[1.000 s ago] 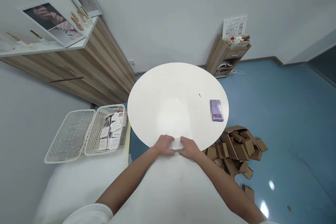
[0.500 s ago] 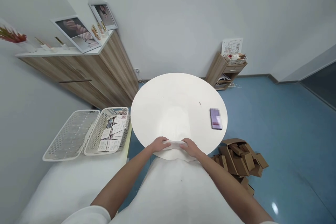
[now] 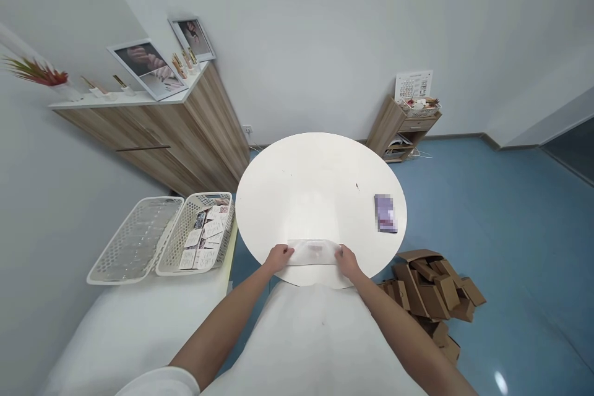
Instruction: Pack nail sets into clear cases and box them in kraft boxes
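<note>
A translucent white plastic bag or sleeve (image 3: 313,252) is stretched flat between my hands at the near edge of the round white table (image 3: 320,185). My left hand (image 3: 278,257) pinches its left end. Its right end is gripped between the fingers of my right hand (image 3: 346,258). Something faint and pale shows through the middle of the sleeve, too unclear to name. Farther off on the table's right side lies a purple item (image 3: 385,213), blurred out in the picture.
On a white-covered surface at left stand a basket of printed cards (image 3: 195,232) and a basket of clear plastic pieces (image 3: 134,238). Cardboard boxes (image 3: 431,291) are heaped on the floor at right. A wooden cabinet (image 3: 176,130) and a small shelf unit (image 3: 385,127) stand along the walls.
My hands have moved apart, and the sleeve, bunched into a narrow strip before, now lies wider and flatter between them. The view has shifted slightly.
</note>
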Demonstrator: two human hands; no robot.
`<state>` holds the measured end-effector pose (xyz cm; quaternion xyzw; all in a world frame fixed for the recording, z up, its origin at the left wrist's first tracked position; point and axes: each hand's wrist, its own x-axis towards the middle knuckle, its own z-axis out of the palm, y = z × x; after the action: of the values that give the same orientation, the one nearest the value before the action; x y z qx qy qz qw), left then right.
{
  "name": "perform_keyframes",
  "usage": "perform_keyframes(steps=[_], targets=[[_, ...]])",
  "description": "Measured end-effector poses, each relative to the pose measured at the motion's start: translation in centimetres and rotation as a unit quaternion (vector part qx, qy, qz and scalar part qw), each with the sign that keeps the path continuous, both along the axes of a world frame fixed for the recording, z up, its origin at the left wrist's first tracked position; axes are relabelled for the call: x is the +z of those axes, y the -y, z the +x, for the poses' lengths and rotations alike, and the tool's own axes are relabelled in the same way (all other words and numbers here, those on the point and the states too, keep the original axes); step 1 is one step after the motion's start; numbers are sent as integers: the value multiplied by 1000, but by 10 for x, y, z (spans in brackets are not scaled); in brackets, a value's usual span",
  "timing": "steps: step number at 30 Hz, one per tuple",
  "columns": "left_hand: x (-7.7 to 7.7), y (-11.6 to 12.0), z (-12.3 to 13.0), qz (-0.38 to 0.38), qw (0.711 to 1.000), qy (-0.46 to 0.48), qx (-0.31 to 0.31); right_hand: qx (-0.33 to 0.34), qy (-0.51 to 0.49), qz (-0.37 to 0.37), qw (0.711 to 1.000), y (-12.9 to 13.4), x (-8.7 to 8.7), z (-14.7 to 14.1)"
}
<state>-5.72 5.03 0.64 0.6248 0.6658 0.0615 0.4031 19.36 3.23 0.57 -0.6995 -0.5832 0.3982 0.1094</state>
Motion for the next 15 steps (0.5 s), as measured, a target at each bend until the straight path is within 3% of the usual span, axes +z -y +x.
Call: perform_keyframes(steps=[6,9,12,15], targets=[[7,-2,0,10,999,-34,4,38,43,62,996,16,-4,-6],[14,-3,4,79,994,-80,-1,77,116,81,987,23,-1,-11],[25,-2,14,184,972,-125,-81,118,181,95,972,23,9,-14],[32,-2,27,219,947,-110,-210,194,192,92,958,16,19,-17]])
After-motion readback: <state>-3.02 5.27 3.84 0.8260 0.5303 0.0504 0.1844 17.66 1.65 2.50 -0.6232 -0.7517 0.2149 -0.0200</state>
